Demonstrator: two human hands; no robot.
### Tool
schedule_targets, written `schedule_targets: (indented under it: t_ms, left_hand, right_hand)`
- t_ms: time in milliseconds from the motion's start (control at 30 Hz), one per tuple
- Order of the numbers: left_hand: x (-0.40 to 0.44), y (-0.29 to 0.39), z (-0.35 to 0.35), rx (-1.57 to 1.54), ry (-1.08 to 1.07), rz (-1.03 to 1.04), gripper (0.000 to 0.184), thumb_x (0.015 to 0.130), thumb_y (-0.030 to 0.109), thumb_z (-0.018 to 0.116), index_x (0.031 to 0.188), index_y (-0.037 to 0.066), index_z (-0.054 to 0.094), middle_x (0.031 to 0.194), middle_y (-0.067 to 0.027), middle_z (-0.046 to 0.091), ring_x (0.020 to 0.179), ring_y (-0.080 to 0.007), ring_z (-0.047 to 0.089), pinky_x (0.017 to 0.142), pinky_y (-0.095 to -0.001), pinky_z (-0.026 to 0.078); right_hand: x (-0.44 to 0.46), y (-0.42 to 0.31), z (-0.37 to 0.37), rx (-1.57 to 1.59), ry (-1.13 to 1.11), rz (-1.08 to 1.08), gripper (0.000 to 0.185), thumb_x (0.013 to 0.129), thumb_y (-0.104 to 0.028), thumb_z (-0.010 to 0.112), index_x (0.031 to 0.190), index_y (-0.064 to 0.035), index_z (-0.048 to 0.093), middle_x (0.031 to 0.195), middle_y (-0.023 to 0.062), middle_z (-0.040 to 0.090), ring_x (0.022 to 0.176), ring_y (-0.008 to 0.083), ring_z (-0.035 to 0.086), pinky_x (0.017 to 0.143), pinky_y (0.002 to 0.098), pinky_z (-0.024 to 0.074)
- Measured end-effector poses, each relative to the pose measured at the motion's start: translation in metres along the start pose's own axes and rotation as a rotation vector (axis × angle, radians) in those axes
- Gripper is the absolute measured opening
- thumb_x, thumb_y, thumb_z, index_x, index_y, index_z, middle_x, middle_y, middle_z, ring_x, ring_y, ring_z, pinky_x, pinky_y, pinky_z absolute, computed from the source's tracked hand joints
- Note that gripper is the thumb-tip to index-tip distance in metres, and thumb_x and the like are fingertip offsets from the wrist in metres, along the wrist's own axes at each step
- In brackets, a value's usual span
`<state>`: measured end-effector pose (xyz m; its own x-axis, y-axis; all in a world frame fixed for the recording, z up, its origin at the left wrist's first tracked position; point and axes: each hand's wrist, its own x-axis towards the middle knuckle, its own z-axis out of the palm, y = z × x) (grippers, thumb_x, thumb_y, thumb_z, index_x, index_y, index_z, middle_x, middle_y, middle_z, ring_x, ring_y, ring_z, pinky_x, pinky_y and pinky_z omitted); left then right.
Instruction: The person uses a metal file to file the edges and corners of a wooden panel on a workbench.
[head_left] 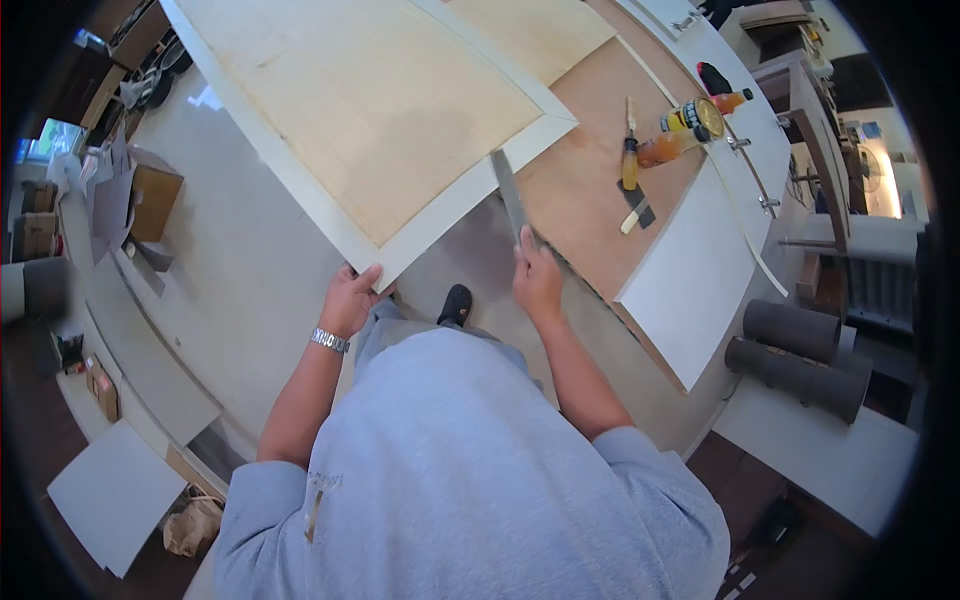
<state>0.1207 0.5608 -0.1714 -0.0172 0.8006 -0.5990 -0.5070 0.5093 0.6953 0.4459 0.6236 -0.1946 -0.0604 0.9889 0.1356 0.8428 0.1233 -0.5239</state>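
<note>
A large wooden panel (375, 110) with a white border (440, 205) lies in front of me, one mitred corner pointing my way. My left hand (350, 300), with a metal watch at the wrist, grips that near corner, thumb on top and fingers partly hidden beneath. In my right hand (538, 280) is a long flat grey file (508, 190). Its far end meets the panel's right-hand border edge; the end inside my fist is hidden.
On the brown board (585, 160) at right lie a chisel (630, 160), a scraper (638, 206), an orange drink bottle (670, 148) and a yellow can (695, 117). Dark rolls (800, 375) rest at far right. A cardboard box (155, 195) stands on the left floor.
</note>
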Motion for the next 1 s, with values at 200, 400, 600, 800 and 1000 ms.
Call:
schedule_targets:
  t_ms: [200,400,600,800,1000]
  left_hand:
    - [0.003,0.000,-0.004,0.023,-0.008,-0.020,0.043,0.098,0.009,0.061,0.134,-0.005,0.041,0.130,-0.0164,0.058,0.118,-0.0275,0.061,0.098,-0.0461,0.055]
    - [-0.001,-0.001,0.001,-0.008,0.000,-0.016,0.040,0.098,0.012,0.063,0.131,-0.002,0.045,0.127,-0.0121,0.060,0.113,-0.0238,0.063,0.096,-0.0460,0.056]
    - [0.013,-0.002,0.027,-0.006,-0.016,-0.009,0.036,0.097,0.012,0.063,0.128,-0.001,0.049,0.124,-0.0111,0.062,0.110,-0.0224,0.063,0.095,-0.0439,0.056]
    - [0.022,-0.006,0.034,-0.045,0.004,-0.002,0.032,0.098,0.015,0.064,0.124,0.001,0.053,0.123,-0.0106,0.062,0.111,-0.0216,0.063,0.100,-0.0458,0.053]
    - [0.022,-0.002,0.034,-0.008,-0.014,-0.005,0.028,0.099,0.014,0.061,0.123,0.001,0.053,0.122,-0.0101,0.063,0.109,-0.0217,0.064,0.098,-0.0445,0.054]
  right_hand:
    - [0.061,-0.019,0.006,-0.026,-0.017,0.032,0.045,0.097,-0.025,0.060,0.142,-0.0223,0.056,0.089,0.0217,0.061,0.081,0.0405,0.063,0.073,0.0497,0.0523]
    - [-0.045,-0.018,-0.007,0.105,-0.159,-0.062,0.042,0.098,-0.026,0.058,0.140,-0.0234,0.058,0.079,0.0172,0.055,0.071,0.0379,0.061,0.067,0.0495,0.0523]
    - [0.054,-0.025,0.014,0.051,0.018,-0.107,0.040,0.096,-0.022,0.061,0.136,-0.0206,0.061,0.076,0.0160,0.052,0.068,0.0376,0.060,0.063,0.0485,0.0501]
    - [-0.028,-0.029,-0.011,0.030,-0.219,-0.054,0.038,0.097,-0.025,0.059,0.134,-0.0190,0.062,0.082,0.0173,0.057,0.072,0.0386,0.062,0.064,0.0499,0.0511]
    - [0.031,-0.055,0.006,-0.022,-0.158,-0.089,0.044,0.096,-0.023,0.061,0.139,-0.0244,0.058,0.083,0.0158,0.057,0.073,0.0387,0.063,0.066,0.0502,0.0516]
